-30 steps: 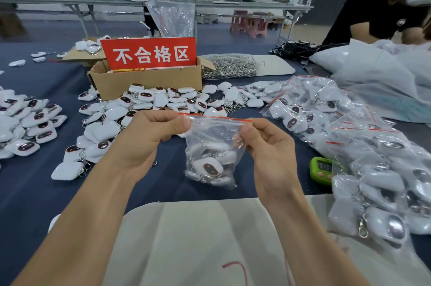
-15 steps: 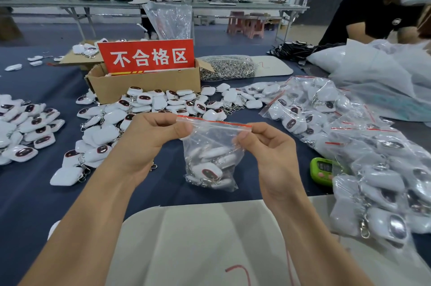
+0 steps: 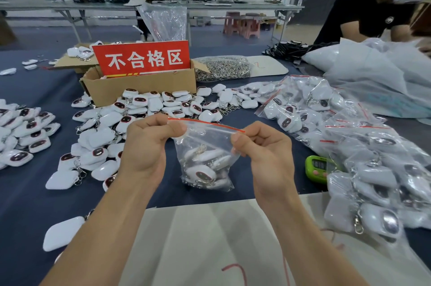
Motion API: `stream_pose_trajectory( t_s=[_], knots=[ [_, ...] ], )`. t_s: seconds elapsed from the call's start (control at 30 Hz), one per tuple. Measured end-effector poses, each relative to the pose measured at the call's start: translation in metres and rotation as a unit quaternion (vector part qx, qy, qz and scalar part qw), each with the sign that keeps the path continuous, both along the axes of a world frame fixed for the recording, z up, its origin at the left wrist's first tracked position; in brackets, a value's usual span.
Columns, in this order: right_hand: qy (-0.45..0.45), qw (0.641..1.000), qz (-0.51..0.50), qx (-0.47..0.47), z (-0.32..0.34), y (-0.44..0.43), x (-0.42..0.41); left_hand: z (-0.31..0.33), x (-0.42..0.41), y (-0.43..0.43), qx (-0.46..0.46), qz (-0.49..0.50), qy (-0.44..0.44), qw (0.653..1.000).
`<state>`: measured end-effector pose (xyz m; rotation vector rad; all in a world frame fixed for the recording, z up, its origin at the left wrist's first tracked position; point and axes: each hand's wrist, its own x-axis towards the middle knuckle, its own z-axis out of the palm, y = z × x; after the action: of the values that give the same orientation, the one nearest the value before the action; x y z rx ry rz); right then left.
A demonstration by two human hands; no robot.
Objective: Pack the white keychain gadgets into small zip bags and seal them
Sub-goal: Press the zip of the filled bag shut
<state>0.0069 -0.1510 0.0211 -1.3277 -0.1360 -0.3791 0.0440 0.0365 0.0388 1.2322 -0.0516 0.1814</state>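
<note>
My left hand [image 3: 144, 145] and right hand [image 3: 268, 152] each pinch a top corner of the small zip bag [image 3: 210, 141]. It hangs in the air above the near edge of the surface [image 3: 23, 204], with several white gadgets [image 3: 203, 171] bunched at its bottom. To seal it well, I'd pull the red strip [image 3: 205, 123] taut and level, then squeeze thumb against forefinger along its whole length, with the chains hanging clear of the track.

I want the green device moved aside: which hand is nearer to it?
Right. The right hand pinches the zip bag just left of the green device; the left hand is farther, across the bag.
</note>
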Motion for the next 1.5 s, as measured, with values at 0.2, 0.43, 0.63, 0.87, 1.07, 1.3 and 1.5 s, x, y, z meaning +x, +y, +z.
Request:
stream_pose_trajectory(
  t_s=[0.2,0.43,0.63,0.87,1.07,1.3,1.5],
  knots=[
    [0.015,1.0,-0.009,-0.011,-0.001,0.005,-0.003,-0.001,0.0,0.007,0.083,-0.079,-0.027,0.993],
    [0.006,1.0,-0.007,-0.016,0.001,0.008,-0.004,0.001,-0.004,-0.003,0.105,-0.081,-0.046,0.99],
    [-0.008,1.0,-0.002,-0.009,0.002,0.009,-0.004,0.004,-0.008,-0.01,0.093,-0.076,-0.042,0.992],
    [-0.006,1.0,-0.013,-0.015,0.001,0.007,-0.005,0.003,-0.01,-0.014,0.12,-0.073,-0.026,0.99],
    [0.003,1.0,0.011,-0.029,0.004,0.013,-0.007,0.003,-0.013,-0.019,0.121,-0.07,-0.055,0.989],
    [0.0,0.999,-0.001,-0.033,0.007,0.012,-0.008,0.004,-0.015,-0.022,0.115,-0.108,-0.069,0.985],
    [-0.014,0.998,-0.015,-0.052,0.008,0.011,-0.008,0.003,-0.017,-0.028,0.135,-0.078,-0.054,0.986]
  ],
)
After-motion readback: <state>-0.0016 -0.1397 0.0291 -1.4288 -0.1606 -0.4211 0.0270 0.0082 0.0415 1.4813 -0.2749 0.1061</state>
